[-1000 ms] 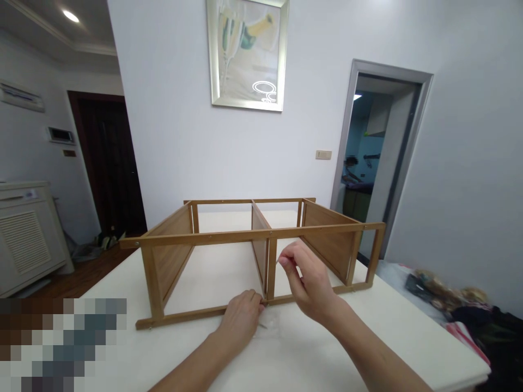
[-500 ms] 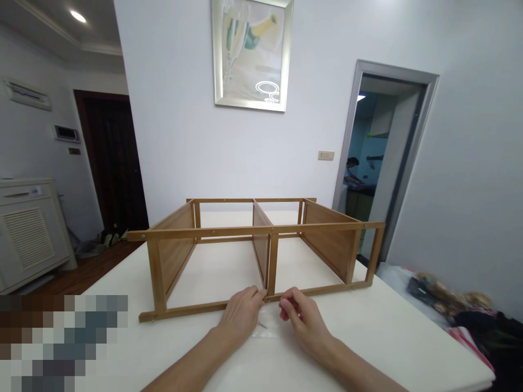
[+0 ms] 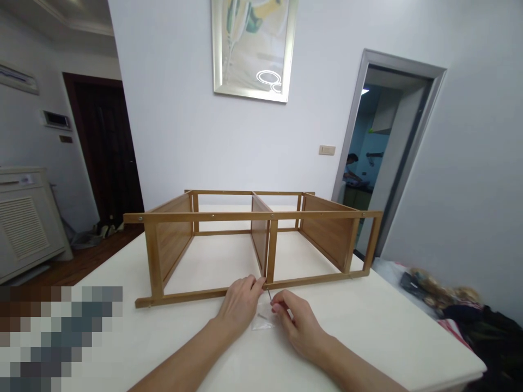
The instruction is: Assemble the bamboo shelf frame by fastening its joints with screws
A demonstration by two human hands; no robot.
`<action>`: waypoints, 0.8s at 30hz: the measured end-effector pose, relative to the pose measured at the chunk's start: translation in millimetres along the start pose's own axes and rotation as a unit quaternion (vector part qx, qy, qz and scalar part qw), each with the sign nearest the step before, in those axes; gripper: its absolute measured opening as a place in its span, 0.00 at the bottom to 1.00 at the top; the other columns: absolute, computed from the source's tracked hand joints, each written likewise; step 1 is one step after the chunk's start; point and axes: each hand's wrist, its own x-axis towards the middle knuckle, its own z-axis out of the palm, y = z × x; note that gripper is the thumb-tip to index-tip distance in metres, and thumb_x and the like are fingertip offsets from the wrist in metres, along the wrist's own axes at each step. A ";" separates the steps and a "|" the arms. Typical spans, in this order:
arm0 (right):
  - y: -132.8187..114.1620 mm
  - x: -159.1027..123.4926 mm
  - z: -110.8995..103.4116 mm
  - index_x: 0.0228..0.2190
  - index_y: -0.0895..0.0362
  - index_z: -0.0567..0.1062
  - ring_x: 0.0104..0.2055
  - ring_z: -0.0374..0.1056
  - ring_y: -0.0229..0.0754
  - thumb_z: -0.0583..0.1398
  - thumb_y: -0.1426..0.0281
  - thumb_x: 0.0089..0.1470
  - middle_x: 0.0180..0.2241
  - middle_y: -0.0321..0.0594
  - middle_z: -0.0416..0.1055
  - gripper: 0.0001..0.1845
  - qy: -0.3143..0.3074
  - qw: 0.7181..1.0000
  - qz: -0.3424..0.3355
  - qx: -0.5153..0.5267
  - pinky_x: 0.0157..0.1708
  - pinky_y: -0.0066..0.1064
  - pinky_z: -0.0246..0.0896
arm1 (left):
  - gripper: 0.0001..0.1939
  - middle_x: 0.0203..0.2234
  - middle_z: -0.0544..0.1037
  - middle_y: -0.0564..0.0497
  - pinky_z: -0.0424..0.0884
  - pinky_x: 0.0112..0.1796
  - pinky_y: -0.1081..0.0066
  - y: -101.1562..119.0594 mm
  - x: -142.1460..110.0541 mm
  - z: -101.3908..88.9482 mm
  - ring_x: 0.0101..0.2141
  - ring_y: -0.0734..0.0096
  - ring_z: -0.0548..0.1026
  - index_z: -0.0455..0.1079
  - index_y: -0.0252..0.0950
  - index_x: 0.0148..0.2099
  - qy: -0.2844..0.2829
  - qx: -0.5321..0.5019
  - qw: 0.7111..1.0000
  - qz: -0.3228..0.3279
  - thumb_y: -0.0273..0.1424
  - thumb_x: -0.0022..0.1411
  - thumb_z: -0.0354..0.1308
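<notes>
A wooden shelf frame point(image 3: 272, 256) lies on its side on the white table point(image 3: 196, 354), its panels standing upright. My left hand point(image 3: 240, 302) is closed around the frame's near lower rail, just left of the middle post. To the right of that post, my right hand point(image 3: 300, 321) pinches a thin metal hex key point(image 3: 269, 296). The key's upper end reaches the rail at the foot of the post; my fingers hide its lower end. Between my hands lies a small clear plastic bag point(image 3: 262, 322) with a small metal piece in or on it.
A framed picture point(image 3: 251, 92) hangs on the wall behind the table. Clothes and bags point(image 3: 461, 310) are heaped at the right. Through the doorway at the right, a person point(image 3: 350, 169) stands in another room. A white cabinet point(image 3: 24, 223) stands at the left.
My right hand has moved slightly left, and the hex key now shows between its fingers and the rail. My left hand stays on the rail. The view has tilted down a little.
</notes>
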 end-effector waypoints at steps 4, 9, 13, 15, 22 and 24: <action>-2.0 0.9 -2.0 0.33 0.55 0.67 0.29 0.62 0.38 0.50 0.72 0.62 0.28 0.37 0.68 0.07 0.003 1.000 -0.017 -0.009 0.29 0.28 0.57 | 0.12 0.36 0.75 0.47 0.69 0.39 0.63 2.0 0.7 -3.1 0.35 0.64 0.74 0.68 0.37 0.51 -0.007 -0.008 1.000 -0.017 0.28 0.69 0.46; -4.3 0.9 -1.5 0.33 0.54 0.67 0.28 0.62 0.38 0.49 0.71 0.63 0.28 0.37 0.68 0.08 0.000 0.999 -0.029 -0.019 0.28 0.28 0.58 | 0.13 0.37 0.74 0.45 0.67 0.40 0.62 2.1 1.8 -4.2 0.36 0.62 0.72 0.69 0.36 0.45 -0.033 -0.042 0.998 -0.027 0.30 0.70 0.43; -1.0 0.3 1.3 0.33 0.54 0.66 0.28 0.65 0.39 0.49 0.70 0.64 0.28 0.37 0.69 0.08 0.042 0.999 -0.018 -0.018 0.28 0.28 0.59 | 0.14 0.34 0.73 0.46 0.64 0.40 0.61 0.9 2.5 -2.9 0.36 0.62 0.70 0.69 0.36 0.42 -0.035 -0.046 0.998 -0.017 0.29 0.70 0.42; 4.4 1.8 1.1 0.35 0.53 0.64 0.27 0.66 0.38 0.48 0.68 0.65 0.27 0.36 0.69 0.08 0.099 0.995 0.015 -0.015 0.28 0.28 0.60 | 0.14 0.34 0.73 0.46 0.63 0.40 0.61 0.8 2.9 -3.0 0.36 0.62 0.70 0.69 0.36 0.41 -0.039 -0.034 0.999 -0.009 0.28 0.70 0.42; 34.8 29.4 -6.8 0.35 0.55 0.62 0.38 0.68 0.44 0.43 0.70 0.65 0.34 0.45 0.71 0.10 0.082 0.971 0.058 -0.217 0.39 0.34 0.60 | 0.15 0.33 0.74 0.46 0.61 0.39 0.61 3.0 3.1 -5.0 0.35 0.61 0.71 0.70 0.34 0.40 -0.062 -0.023 0.998 -0.017 0.28 0.71 0.41; 39.8 38.4 -5.2 0.33 0.55 0.63 0.36 0.67 0.44 0.46 0.72 0.64 0.31 0.43 0.71 0.09 0.043 0.969 0.056 -0.236 0.36 0.33 0.58 | 0.14 0.33 0.75 0.46 0.61 0.39 0.60 2.2 2.7 -3.6 0.35 0.61 0.71 0.70 0.34 0.41 -0.068 -0.027 0.997 -0.023 0.28 0.70 0.42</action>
